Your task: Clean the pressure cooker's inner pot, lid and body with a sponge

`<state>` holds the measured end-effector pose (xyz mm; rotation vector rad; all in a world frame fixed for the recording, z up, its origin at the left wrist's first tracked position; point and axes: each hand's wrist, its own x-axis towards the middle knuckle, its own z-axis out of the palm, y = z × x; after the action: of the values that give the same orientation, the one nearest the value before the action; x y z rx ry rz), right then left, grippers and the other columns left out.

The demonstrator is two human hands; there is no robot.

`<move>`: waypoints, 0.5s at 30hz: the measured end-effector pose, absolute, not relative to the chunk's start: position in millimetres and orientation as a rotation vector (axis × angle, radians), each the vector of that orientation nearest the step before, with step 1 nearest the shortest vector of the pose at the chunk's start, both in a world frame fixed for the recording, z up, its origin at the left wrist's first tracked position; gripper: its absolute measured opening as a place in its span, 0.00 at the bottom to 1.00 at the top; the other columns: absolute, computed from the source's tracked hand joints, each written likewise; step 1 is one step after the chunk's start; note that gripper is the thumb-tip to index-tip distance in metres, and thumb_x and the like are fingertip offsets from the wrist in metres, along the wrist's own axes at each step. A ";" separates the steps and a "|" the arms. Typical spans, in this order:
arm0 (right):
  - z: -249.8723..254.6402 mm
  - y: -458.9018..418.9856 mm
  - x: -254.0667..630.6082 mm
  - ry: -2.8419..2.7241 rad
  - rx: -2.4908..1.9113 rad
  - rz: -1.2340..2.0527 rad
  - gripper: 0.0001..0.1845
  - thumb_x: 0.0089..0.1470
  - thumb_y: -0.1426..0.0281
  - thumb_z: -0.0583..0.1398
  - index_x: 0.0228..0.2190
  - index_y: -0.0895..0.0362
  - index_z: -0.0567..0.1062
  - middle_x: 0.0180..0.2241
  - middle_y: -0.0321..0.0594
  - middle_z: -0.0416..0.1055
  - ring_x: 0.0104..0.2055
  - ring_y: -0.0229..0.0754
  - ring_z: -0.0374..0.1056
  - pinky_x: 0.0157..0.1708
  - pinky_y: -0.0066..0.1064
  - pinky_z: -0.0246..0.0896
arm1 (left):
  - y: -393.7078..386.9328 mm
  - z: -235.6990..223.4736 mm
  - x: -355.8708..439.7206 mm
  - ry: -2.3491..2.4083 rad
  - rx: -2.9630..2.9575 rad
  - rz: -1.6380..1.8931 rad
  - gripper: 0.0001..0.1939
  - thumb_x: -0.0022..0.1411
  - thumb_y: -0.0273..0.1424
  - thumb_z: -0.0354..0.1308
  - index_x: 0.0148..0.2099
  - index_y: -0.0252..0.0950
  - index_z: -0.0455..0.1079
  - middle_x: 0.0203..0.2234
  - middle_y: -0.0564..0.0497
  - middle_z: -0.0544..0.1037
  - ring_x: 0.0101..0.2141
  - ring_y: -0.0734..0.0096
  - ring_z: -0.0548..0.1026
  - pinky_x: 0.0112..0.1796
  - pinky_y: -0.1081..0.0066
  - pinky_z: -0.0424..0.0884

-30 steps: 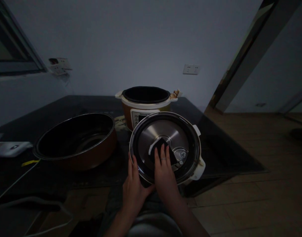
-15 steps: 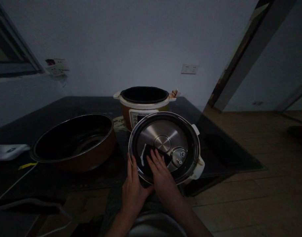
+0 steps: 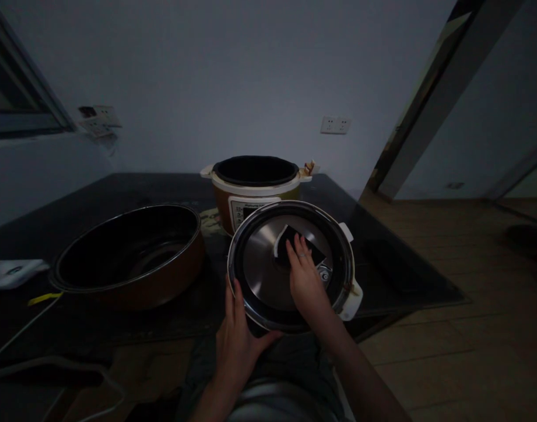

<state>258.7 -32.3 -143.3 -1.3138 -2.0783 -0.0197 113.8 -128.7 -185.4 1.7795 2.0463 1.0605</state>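
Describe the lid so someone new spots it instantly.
Find the dark table, then the electric cooker on it. In front of the cooker, the left hand holds the lid by its lower-left rim, with the right hand on a black cloth against it. Unlike the deep cooker and brown pot, the lid is a shallow disc showing a shiny metal face.

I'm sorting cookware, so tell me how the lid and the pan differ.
The left hand holds the lid tilted, while the pan rests on the table. The lid's underside shows shiny metal; the pan is dark inside and brown outside. Both are round.
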 end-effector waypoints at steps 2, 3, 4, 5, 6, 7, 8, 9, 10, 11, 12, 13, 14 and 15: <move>-134.9 -22.8 259.9 -2.108 -1.331 -0.017 0.36 0.52 0.87 0.43 0.62 0.64 0.55 0.65 0.56 0.48 0.69 0.49 0.37 0.62 0.55 0.45 | -128.9 -184.3 114.0 2.053 1.759 1.041 0.67 0.45 0.40 0.69 0.69 0.45 0.20 0.68 0.35 0.38 0.62 0.43 0.55 0.45 0.51 0.73; -130.5 -18.8 259.1 -2.136 -1.336 -0.017 0.35 0.52 0.86 0.43 0.62 0.64 0.56 0.65 0.56 0.48 0.69 0.50 0.38 0.63 0.55 0.45 | -129.0 -183.6 114.1 2.053 1.755 1.036 0.67 0.45 0.40 0.69 0.69 0.45 0.20 0.68 0.36 0.38 0.62 0.43 0.55 0.46 0.52 0.73; -126.2 -15.2 257.3 -2.168 -1.335 -0.020 0.35 0.52 0.86 0.44 0.62 0.65 0.57 0.65 0.57 0.48 0.69 0.51 0.38 0.63 0.54 0.44 | -129.1 -182.9 114.3 2.054 1.754 1.034 0.67 0.45 0.40 0.69 0.69 0.45 0.20 0.68 0.36 0.38 0.63 0.44 0.55 0.46 0.52 0.73; -122.1 -12.3 254.3 -2.201 -1.326 -0.024 0.34 0.53 0.86 0.44 0.61 0.65 0.57 0.65 0.57 0.47 0.69 0.51 0.38 0.63 0.54 0.43 | -129.0 -182.3 114.5 2.055 1.754 1.034 0.67 0.44 0.39 0.69 0.69 0.45 0.20 0.68 0.36 0.38 0.63 0.44 0.55 0.46 0.52 0.73; -118.5 -10.1 250.4 -2.235 -1.310 -0.029 0.34 0.53 0.85 0.45 0.61 0.64 0.57 0.66 0.56 0.46 0.69 0.52 0.37 0.63 0.55 0.43 | -129.0 -181.7 114.7 2.054 1.755 1.036 0.67 0.44 0.39 0.70 0.69 0.45 0.20 0.68 0.36 0.37 0.63 0.44 0.54 0.45 0.52 0.73; -115.3 -8.8 245.6 -2.267 -1.291 -0.037 0.34 0.54 0.85 0.45 0.62 0.63 0.57 0.66 0.56 0.45 0.69 0.52 0.36 0.63 0.55 0.42 | -128.8 -181.2 114.9 2.053 1.757 1.038 0.67 0.44 0.39 0.70 0.69 0.45 0.21 0.68 0.36 0.36 0.63 0.44 0.54 0.45 0.52 0.73; -112.8 -8.6 240.4 -2.299 -1.270 -0.046 0.34 0.54 0.85 0.45 0.62 0.62 0.57 0.66 0.55 0.45 0.69 0.51 0.36 0.63 0.56 0.42 | -128.6 -180.9 115.1 2.054 1.756 1.039 0.67 0.44 0.39 0.70 0.69 0.45 0.21 0.68 0.36 0.36 0.63 0.44 0.54 0.45 0.52 0.74; -111.0 -9.4 235.1 -2.331 -1.246 -0.055 0.34 0.54 0.85 0.46 0.62 0.62 0.56 0.66 0.55 0.44 0.69 0.51 0.36 0.63 0.56 0.42 | -128.4 -180.9 115.3 2.053 1.756 1.041 0.67 0.43 0.38 0.70 0.69 0.45 0.20 0.68 0.36 0.36 0.63 0.44 0.53 0.45 0.53 0.74; -110.1 -11.3 229.9 -2.366 -1.221 -0.061 0.34 0.54 0.85 0.46 0.62 0.61 0.56 0.66 0.54 0.44 0.69 0.51 0.36 0.63 0.56 0.42 | -128.2 -181.1 115.4 2.052 1.758 1.043 0.68 0.43 0.38 0.70 0.69 0.45 0.20 0.68 0.36 0.37 0.63 0.44 0.52 0.45 0.53 0.73; -110.1 -14.4 225.4 -2.402 -1.196 -0.061 0.34 0.54 0.85 0.47 0.62 0.61 0.56 0.66 0.54 0.45 0.69 0.51 0.37 0.63 0.55 0.42 | -128.1 -181.6 115.3 2.048 1.763 1.046 0.68 0.43 0.38 0.70 0.69 0.45 0.20 0.68 0.36 0.37 0.63 0.44 0.52 0.46 0.53 0.73; -111.1 -18.6 221.7 -2.438 -1.169 -0.056 0.33 0.55 0.84 0.47 0.62 0.61 0.57 0.66 0.53 0.45 0.69 0.50 0.38 0.63 0.54 0.43 | -128.0 -182.3 115.3 2.047 1.771 1.052 0.68 0.43 0.39 0.71 0.69 0.45 0.20 0.68 0.36 0.37 0.63 0.45 0.52 0.47 0.54 0.73; -112.9 -23.6 219.3 -2.476 -1.138 -0.042 0.32 0.56 0.83 0.47 0.62 0.61 0.56 0.66 0.52 0.46 0.69 0.50 0.39 0.63 0.54 0.43 | -127.9 -183.2 115.1 2.047 1.778 1.058 0.68 0.43 0.39 0.71 0.69 0.45 0.20 0.68 0.36 0.37 0.63 0.46 0.52 0.47 0.54 0.73; -115.4 -29.3 218.3 -2.513 -1.105 -0.020 0.32 0.57 0.82 0.47 0.62 0.60 0.56 0.66 0.51 0.46 0.68 0.50 0.39 0.63 0.53 0.43 | -127.8 -184.2 114.9 2.048 1.785 1.062 0.68 0.42 0.40 0.71 0.69 0.45 0.20 0.68 0.36 0.37 0.63 0.46 0.53 0.47 0.55 0.73; -118.4 -35.5 218.8 -2.553 -1.068 0.012 0.31 0.57 0.81 0.48 0.62 0.60 0.56 0.66 0.50 0.47 0.68 0.49 0.40 0.63 0.52 0.43 | -127.8 -185.0 114.8 2.050 1.788 1.063 0.68 0.42 0.40 0.71 0.69 0.44 0.20 0.68 0.36 0.37 0.63 0.46 0.54 0.47 0.55 0.73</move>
<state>218.8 -35.5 -118.4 -1.0679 -2.5526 0.0118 114.8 -127.8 -185.0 1.7876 2.0495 1.0632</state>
